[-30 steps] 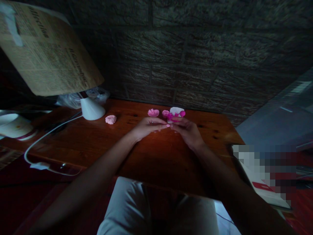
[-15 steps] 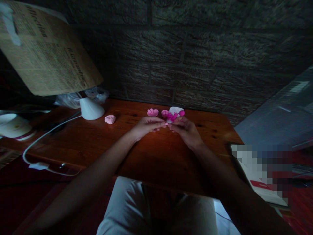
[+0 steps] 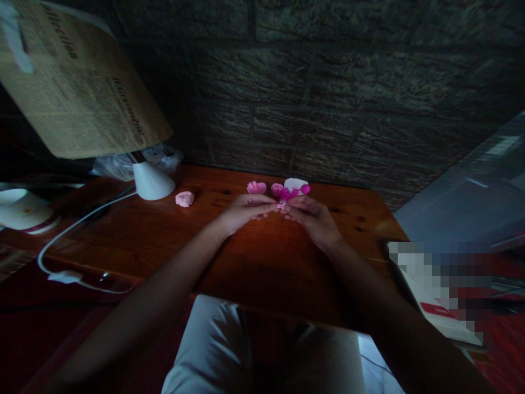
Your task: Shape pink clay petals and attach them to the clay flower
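Fingertips of both hands meet over the wooden table. My left hand (image 3: 246,210) is closed in a pinch on a small pink piece (image 3: 281,206) that looks like soft clay. My right hand (image 3: 314,217) pinches the same piece from the other side; most of it is hidden by the fingers. Just beyond my hands lie a pink ruffled shape (image 3: 256,187), a smaller pink lump (image 3: 276,189) and a magenta piece (image 3: 304,189) with a round end. Behind the magenta piece sits a white flat piece (image 3: 296,183).
On the left, a pale pink lump (image 3: 184,198) lies near a lamp (image 3: 153,183) with a newsprint shade. A white cup (image 3: 24,210) stands further left, and a white cord (image 3: 61,230) crosses the table edge. A brick wall (image 3: 287,109) rises behind; a book-like object (image 3: 443,317) lies right.
The fingers of my right hand have shifted slightly around the small pink piece. Both hands stay in nearly the same place, and the other pieces have not moved.
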Demonstrator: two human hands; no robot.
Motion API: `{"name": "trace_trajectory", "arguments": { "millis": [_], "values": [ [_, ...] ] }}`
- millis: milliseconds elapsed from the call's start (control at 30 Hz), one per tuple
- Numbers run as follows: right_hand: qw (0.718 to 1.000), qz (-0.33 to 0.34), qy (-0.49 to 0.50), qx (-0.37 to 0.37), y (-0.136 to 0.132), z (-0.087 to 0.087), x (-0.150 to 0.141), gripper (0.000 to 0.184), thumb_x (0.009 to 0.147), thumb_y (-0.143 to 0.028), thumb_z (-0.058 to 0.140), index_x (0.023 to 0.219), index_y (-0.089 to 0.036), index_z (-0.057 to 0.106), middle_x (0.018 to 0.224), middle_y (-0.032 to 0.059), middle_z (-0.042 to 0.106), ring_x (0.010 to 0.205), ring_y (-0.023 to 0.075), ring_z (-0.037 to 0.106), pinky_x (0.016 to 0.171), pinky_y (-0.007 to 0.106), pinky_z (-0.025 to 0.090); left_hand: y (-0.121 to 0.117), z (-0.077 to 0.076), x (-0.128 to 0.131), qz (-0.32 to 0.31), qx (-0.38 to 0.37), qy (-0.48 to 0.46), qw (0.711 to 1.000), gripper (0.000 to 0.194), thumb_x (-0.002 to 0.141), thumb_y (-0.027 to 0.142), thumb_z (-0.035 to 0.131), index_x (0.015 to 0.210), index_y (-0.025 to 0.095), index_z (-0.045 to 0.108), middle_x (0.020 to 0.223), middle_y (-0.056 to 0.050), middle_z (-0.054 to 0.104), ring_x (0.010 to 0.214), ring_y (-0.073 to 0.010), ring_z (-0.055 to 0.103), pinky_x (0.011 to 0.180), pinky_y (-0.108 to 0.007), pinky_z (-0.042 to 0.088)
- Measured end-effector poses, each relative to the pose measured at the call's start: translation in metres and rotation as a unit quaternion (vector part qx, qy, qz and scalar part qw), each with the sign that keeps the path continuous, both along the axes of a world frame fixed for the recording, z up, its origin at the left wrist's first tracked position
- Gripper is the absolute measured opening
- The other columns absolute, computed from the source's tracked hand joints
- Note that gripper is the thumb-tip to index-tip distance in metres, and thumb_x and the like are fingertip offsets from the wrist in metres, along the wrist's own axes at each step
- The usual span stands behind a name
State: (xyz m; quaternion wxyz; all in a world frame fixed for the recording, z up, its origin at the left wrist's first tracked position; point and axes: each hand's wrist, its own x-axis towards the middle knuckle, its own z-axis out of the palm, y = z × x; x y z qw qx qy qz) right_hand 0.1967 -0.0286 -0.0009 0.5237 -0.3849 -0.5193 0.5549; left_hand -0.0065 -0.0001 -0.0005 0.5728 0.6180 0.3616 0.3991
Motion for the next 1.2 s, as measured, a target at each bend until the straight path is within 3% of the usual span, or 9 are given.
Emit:
{"name": "trace_trajectory", "arguments": {
  "millis": [233,500,767,1000,1200],
  "values": [
    [0.998,-0.059,0.020,-0.011,0.0024,-0.0007,0.0020,0.034,0.056,-0.038,0.094,0.078,-0.023,0.073,0.082,0.0008,0.077,0.079,0.0170,0.068,0.078,0.033,0.054,-0.0013,0.0032,0.0015,0.011,-0.012,0.002,1.000,0.028,0.073,0.036,0.084,0.093,0.017,0.081,0.089,-0.006,0.074,0.068,-0.0092,0.051,0.058,-0.022,0.034],
    [0.995,-0.099,0.000,0.020,0.0059,-0.0051,0.0020,0.031,0.059,-0.035,0.090,0.075,-0.023,0.067,0.077,-0.0002,0.073,0.072,0.0159,0.063,0.075,0.034,0.052,-0.0027,0.0054,0.0020,0.013,-0.010,0.008,1.000,0.025,0.074,0.033,0.082,0.093,0.016,0.081,0.091,-0.007,0.074,0.069,-0.0096,0.052,0.059,-0.023,0.035],
    [0.998,-0.054,0.028,0.013,0.0029,-0.0037,-0.0028,0.036,0.058,-0.032,0.092,0.070,-0.022,0.060,0.083,0.0000,0.076,0.086,0.0178,0.069,0.091,0.037,0.052,-0.0024,0.0045,0.0021,0.013,-0.020,0.006,1.000,0.021,0.075,0.030,0.083,0.092,0.018,0.082,0.090,-0.006,0.074,0.069,-0.0088,0.052,0.060,-0.022,0.036],
    [0.997,-0.036,-0.060,0.020,0.0012,-0.0066,0.0003,0.028,0.067,-0.041,0.086,0.088,-0.024,0.078,0.084,0.0010,0.075,0.073,0.0149,0.062,0.071,0.032,0.051,-0.0022,0.0048,0.0015,0.013,-0.014,0.001,1.000,0.023,0.074,0.030,0.083,0.092,0.017,0.082,0.090,-0.006,0.074,0.070,-0.0092,0.051,0.060,-0.022,0.036],
    [0.999,0.000,-0.037,-0.008,0.0010,-0.0061,0.0006,0.027,0.065,-0.042,0.086,0.085,-0.024,0.080,0.083,0.0021,0.076,0.079,0.0160,0.067,0.072,0.031,0.053,-0.0002,0.0015,-0.0004,0.007,-0.006,0.001,1.000,0.025,0.074,0.034,0.083,0.094,0.017,0.082,0.084,-0.005,0.072,0.069,-0.0095,0.052,0.059,-0.022,0.035]
  ]
}}
